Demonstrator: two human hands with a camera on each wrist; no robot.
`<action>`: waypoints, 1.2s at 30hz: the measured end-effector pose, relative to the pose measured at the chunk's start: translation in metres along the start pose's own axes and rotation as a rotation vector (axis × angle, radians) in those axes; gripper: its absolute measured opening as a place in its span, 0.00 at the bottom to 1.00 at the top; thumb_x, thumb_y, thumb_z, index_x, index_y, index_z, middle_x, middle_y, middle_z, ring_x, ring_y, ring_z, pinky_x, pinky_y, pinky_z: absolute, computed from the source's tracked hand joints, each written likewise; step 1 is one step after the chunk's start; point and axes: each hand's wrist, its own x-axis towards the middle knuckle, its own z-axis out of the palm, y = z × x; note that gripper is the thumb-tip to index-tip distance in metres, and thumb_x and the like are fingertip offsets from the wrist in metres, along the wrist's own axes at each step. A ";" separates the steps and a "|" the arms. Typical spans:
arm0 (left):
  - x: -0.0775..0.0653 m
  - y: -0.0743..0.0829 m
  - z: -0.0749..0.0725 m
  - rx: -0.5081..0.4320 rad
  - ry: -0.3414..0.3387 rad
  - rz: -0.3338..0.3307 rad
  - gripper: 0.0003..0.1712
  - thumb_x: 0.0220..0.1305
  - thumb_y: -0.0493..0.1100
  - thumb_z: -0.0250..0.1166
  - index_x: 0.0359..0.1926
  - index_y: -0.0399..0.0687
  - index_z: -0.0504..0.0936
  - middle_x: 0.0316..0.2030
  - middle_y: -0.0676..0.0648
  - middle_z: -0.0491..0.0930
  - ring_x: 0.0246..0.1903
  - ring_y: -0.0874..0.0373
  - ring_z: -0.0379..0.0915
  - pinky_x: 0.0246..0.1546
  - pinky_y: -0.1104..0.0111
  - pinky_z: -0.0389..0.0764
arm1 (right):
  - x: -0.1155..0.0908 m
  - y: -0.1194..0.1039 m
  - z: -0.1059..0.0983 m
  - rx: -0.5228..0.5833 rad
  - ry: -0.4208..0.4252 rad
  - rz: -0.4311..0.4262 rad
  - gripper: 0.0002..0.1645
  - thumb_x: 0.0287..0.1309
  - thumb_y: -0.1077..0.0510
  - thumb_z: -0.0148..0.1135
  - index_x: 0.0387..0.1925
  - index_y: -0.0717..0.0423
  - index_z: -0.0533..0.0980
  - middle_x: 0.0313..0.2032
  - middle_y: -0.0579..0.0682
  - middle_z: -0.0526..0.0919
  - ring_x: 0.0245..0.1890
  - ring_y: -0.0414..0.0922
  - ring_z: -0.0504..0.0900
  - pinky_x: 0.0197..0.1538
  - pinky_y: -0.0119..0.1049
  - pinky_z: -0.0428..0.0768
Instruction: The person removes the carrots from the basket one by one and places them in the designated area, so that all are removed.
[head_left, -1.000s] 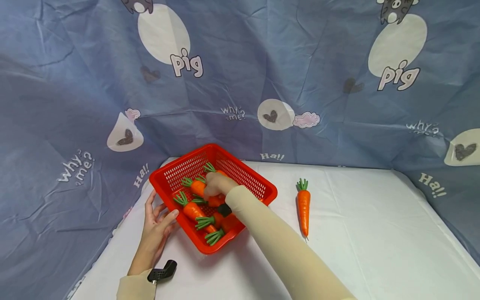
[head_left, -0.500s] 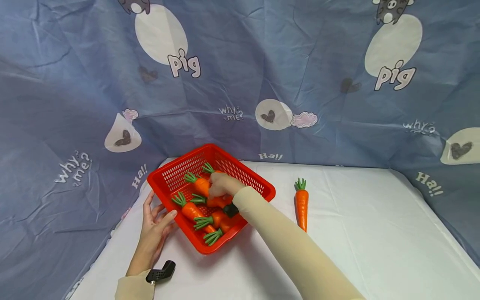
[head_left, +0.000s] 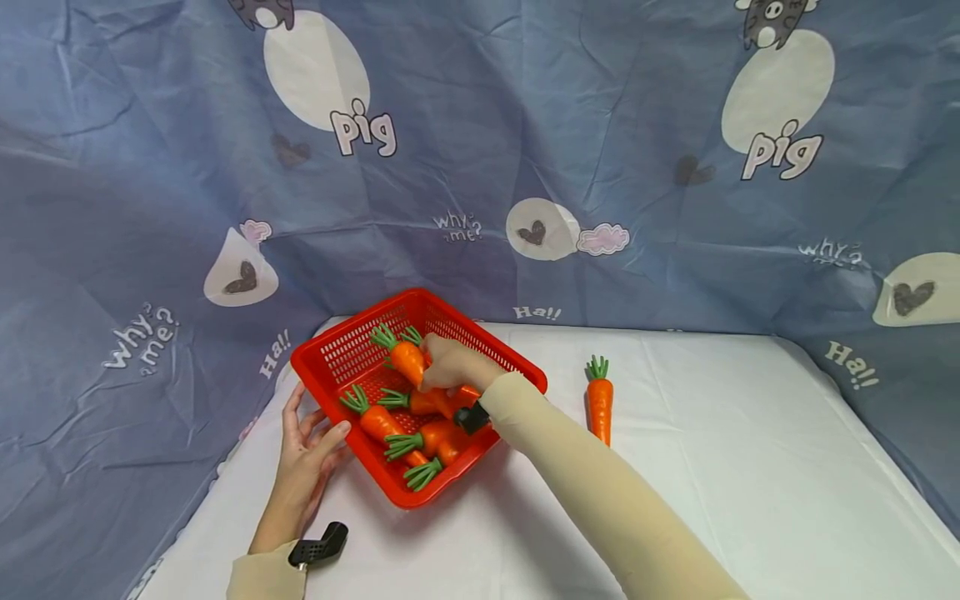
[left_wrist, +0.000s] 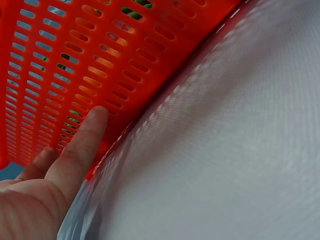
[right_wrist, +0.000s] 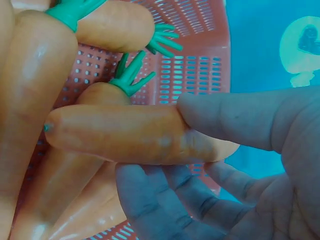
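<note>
My right hand [head_left: 453, 364] reaches into a red plastic basket [head_left: 330, 385] and grips a carrot [right_wrist: 120, 134] between thumb and fingers. In the head view this carrot shows its green top up and to the left of the hand. Several other carrots lie in the basket, among them one [head_left: 378, 422] near the left wall; the right hand and sleeve hide some. My left hand [head_left: 302, 468] lies along the basket's left outer side, thumb at the rim. Its extended fingers touch the slotted wall in the left wrist view.
One more carrot [head_left: 599, 407] lies on the white cloth [head_left: 720, 450] to the right of the basket, its lower end hidden behind the right sleeve. A blue printed curtain [head_left: 420, 150] hangs behind and along the left. Each wrist carries a small black camera [head_left: 318, 546].
The right hand has drawn a carrot upward from among the others and turned it a little, shifting slightly right. The left hand and basket stay in place; the whole view slides slightly.
</note>
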 end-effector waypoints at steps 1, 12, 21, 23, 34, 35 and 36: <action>0.000 0.000 0.000 0.001 0.000 0.001 0.54 0.76 0.41 0.66 0.84 0.81 0.41 0.67 0.51 0.65 0.56 0.67 0.80 0.49 0.69 0.90 | -0.001 0.000 -0.001 0.012 -0.001 -0.002 0.40 0.65 0.62 0.73 0.73 0.61 0.65 0.58 0.59 0.79 0.29 0.44 0.78 0.35 0.34 0.84; -0.001 0.003 0.001 -0.004 -0.011 -0.004 0.55 0.76 0.41 0.66 0.84 0.82 0.39 0.68 0.50 0.64 0.57 0.65 0.80 0.49 0.68 0.91 | -0.018 0.009 -0.009 0.137 0.013 -0.076 0.39 0.65 0.61 0.73 0.72 0.58 0.65 0.56 0.58 0.80 0.44 0.47 0.82 0.40 0.36 0.87; -0.003 0.003 0.002 -0.011 0.001 -0.030 0.55 0.76 0.42 0.66 0.84 0.84 0.39 0.68 0.54 0.65 0.60 0.65 0.76 0.49 0.69 0.90 | -0.031 0.021 -0.018 0.168 0.060 -0.110 0.38 0.63 0.61 0.74 0.70 0.57 0.66 0.51 0.55 0.81 0.36 0.45 0.79 0.40 0.33 0.82; -0.002 0.003 0.002 -0.012 0.001 -0.027 0.55 0.77 0.42 0.66 0.84 0.83 0.39 0.67 0.54 0.65 0.60 0.65 0.76 0.49 0.69 0.90 | -0.035 0.022 -0.020 0.180 0.067 -0.108 0.38 0.63 0.61 0.74 0.70 0.57 0.67 0.45 0.54 0.80 0.31 0.45 0.77 0.37 0.33 0.80; 0.000 0.001 0.002 -0.010 0.003 -0.020 0.54 0.77 0.42 0.65 0.84 0.83 0.39 0.66 0.55 0.66 0.60 0.64 0.76 0.49 0.70 0.90 | -0.050 0.026 -0.028 0.230 0.082 -0.133 0.37 0.63 0.62 0.74 0.68 0.57 0.67 0.33 0.51 0.77 0.26 0.45 0.76 0.32 0.34 0.81; 0.000 0.000 0.002 -0.014 0.004 -0.019 0.54 0.77 0.42 0.65 0.84 0.83 0.40 0.66 0.55 0.66 0.60 0.64 0.76 0.48 0.69 0.90 | -0.051 0.027 -0.028 0.247 0.079 -0.131 0.37 0.63 0.63 0.73 0.69 0.58 0.66 0.35 0.52 0.78 0.27 0.45 0.77 0.33 0.34 0.82; -0.001 0.000 0.002 -0.018 0.004 -0.016 0.54 0.77 0.42 0.65 0.84 0.83 0.40 0.66 0.55 0.66 0.60 0.64 0.75 0.48 0.69 0.91 | -0.053 0.027 -0.029 0.248 0.080 -0.129 0.37 0.63 0.63 0.73 0.69 0.58 0.66 0.37 0.52 0.78 0.28 0.45 0.77 0.33 0.35 0.83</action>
